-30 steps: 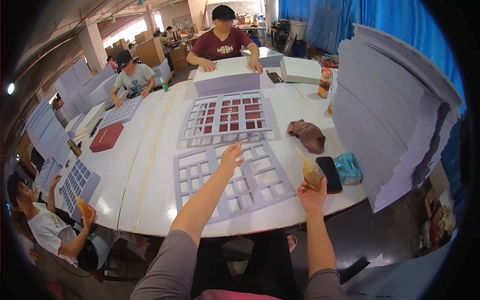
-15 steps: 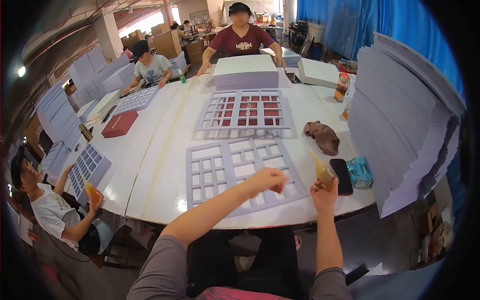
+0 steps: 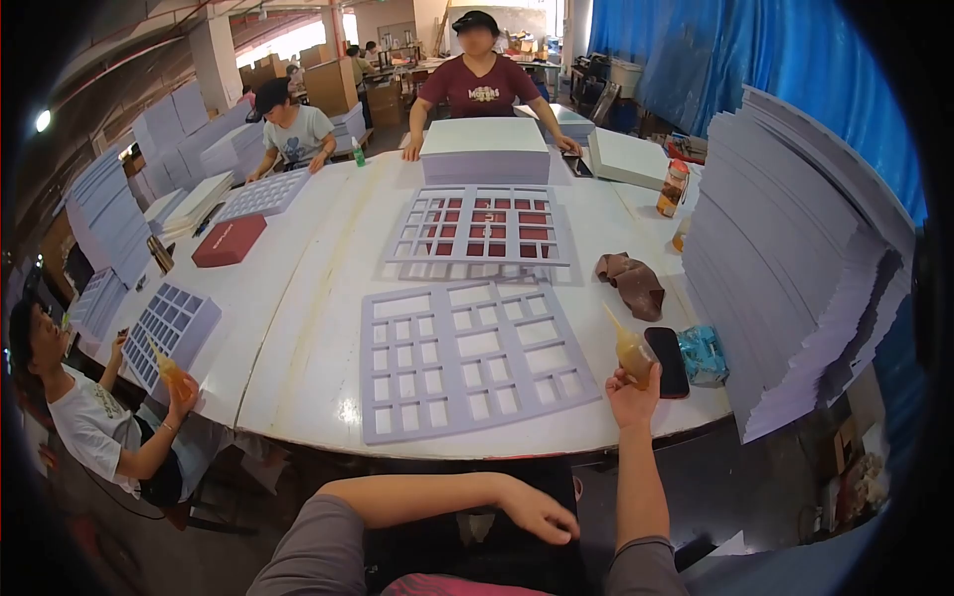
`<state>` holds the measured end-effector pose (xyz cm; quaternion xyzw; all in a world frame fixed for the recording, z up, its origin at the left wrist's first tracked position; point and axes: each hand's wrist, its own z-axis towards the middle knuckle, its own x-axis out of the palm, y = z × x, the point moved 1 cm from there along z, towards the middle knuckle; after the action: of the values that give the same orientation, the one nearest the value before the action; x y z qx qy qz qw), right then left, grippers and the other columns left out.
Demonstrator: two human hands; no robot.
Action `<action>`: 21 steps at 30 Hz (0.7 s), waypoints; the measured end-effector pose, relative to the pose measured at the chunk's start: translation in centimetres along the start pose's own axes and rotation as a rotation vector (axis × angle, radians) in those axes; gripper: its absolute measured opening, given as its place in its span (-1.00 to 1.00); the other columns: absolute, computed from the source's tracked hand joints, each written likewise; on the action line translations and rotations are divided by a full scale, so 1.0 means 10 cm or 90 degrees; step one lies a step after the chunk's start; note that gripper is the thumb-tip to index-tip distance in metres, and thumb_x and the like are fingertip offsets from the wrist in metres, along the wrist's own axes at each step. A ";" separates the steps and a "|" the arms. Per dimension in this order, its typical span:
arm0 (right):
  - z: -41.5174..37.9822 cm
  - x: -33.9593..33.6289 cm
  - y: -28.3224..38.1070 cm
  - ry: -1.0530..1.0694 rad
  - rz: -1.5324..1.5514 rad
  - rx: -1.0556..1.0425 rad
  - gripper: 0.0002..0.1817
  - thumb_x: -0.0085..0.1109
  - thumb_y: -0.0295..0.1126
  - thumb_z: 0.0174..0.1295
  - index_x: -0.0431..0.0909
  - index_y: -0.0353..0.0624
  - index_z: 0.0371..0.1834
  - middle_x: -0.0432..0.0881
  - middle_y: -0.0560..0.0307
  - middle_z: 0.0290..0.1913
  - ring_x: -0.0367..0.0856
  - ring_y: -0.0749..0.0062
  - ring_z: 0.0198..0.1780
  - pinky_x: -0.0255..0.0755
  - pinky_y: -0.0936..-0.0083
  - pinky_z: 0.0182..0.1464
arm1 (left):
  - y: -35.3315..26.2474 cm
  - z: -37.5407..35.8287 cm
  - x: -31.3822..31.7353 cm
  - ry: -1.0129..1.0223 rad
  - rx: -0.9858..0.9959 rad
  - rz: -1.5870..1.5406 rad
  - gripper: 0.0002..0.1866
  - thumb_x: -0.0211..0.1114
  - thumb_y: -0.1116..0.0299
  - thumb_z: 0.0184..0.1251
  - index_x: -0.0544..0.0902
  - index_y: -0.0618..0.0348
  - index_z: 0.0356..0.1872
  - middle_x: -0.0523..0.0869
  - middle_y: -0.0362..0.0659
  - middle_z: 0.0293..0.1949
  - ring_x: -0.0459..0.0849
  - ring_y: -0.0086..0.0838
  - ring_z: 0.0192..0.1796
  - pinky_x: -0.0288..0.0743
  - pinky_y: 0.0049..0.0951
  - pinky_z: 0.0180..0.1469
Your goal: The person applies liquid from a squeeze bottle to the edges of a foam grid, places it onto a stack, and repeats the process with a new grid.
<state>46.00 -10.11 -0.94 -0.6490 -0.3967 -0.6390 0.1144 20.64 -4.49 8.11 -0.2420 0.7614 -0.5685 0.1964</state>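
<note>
My right hand [image 3: 632, 395] is wrapped round a glue bottle [image 3: 634, 356] with a long thin nozzle, tilted up to the left over the table's front edge. My left hand [image 3: 539, 511] hangs over my lap, below the table edge, fingers loosely apart and holding nothing. Flat in front of me lies a pale lilac grid panel [image 3: 477, 363] with rectangular openings. Beyond it another grid panel [image 3: 481, 226] sits with dark red showing through its openings. Beside the bottle, on its right, are a black phone [image 3: 668, 364] and a blue packet [image 3: 702, 356].
A brown cloth [image 3: 631, 284] lies right of the panels. Tall stacked sheets [image 3: 785, 268] stand at the right edge. Behind a stack of boards [image 3: 485, 151] a person [image 3: 479, 84] stands. Two people sit along the left, near a red box [image 3: 230, 241] and grid panels.
My left hand has drawn back from above the near panel to over my lap, its fingers loosening. The view has shifted slightly; my right hand still grips the bottle.
</note>
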 end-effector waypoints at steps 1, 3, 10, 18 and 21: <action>0.00 0.00 -0.01 -0.004 -0.001 0.001 -0.44 0.18 0.11 0.13 0.49 -0.17 -0.06 0.53 0.12 -0.24 0.46 0.42 -0.30 0.33 0.50 -0.27 | 0.18 0.11 0.13 0.057 0.047 -0.036 -0.39 -0.05 -0.04 0.43 0.38 0.36 0.18 0.55 0.10 0.06 0.48 -0.23 0.17 0.30 -0.37 0.23; 0.01 0.00 0.00 -0.004 -0.001 0.001 -0.44 0.19 0.11 0.12 0.50 -0.17 -0.07 0.53 0.12 -0.24 0.46 0.42 -0.30 0.33 0.50 -0.26 | 0.34 0.20 0.19 0.184 0.003 0.081 -0.41 -0.05 -0.02 0.44 0.37 0.35 0.19 0.55 0.09 0.07 0.46 -0.24 0.19 0.27 -0.34 0.25; 0.03 -0.05 0.00 0.006 0.022 0.013 -0.45 0.20 0.09 0.12 0.50 -0.17 -0.08 0.55 0.11 -0.23 0.47 0.42 -0.31 0.31 0.51 -0.28 | 0.42 0.18 0.16 0.040 -0.012 -0.152 -0.43 0.01 0.01 0.42 0.36 0.32 0.21 0.54 -0.08 0.03 0.49 -0.49 0.04 0.33 -0.41 0.18; 0.01 0.00 0.00 -0.005 0.012 0.009 -0.46 0.20 0.09 0.12 0.50 -0.17 -0.08 0.55 0.10 -0.23 0.47 0.41 -0.32 0.31 0.51 -0.29 | 0.48 -0.34 -0.40 -0.383 0.058 -0.198 -0.74 0.13 0.20 0.39 0.60 0.17 -0.13 0.66 -0.18 -0.14 0.60 -0.51 -0.06 0.43 -0.48 0.05; 0.02 0.00 0.00 -0.018 0.022 0.014 -0.50 0.20 0.08 0.12 0.51 -0.13 -0.13 0.53 0.14 -0.34 0.46 0.41 -0.33 0.31 0.48 -0.29 | 0.56 -0.98 -0.79 -0.645 0.077 -0.209 -0.63 -0.01 0.13 0.42 0.62 0.22 -0.22 0.66 -0.12 -0.15 0.61 -0.44 -0.10 0.50 -0.40 -0.03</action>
<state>46.13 -9.95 -0.95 -0.6635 -0.3941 -0.6232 0.1269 20.59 9.04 5.64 -0.5903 0.4890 -0.4465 0.4615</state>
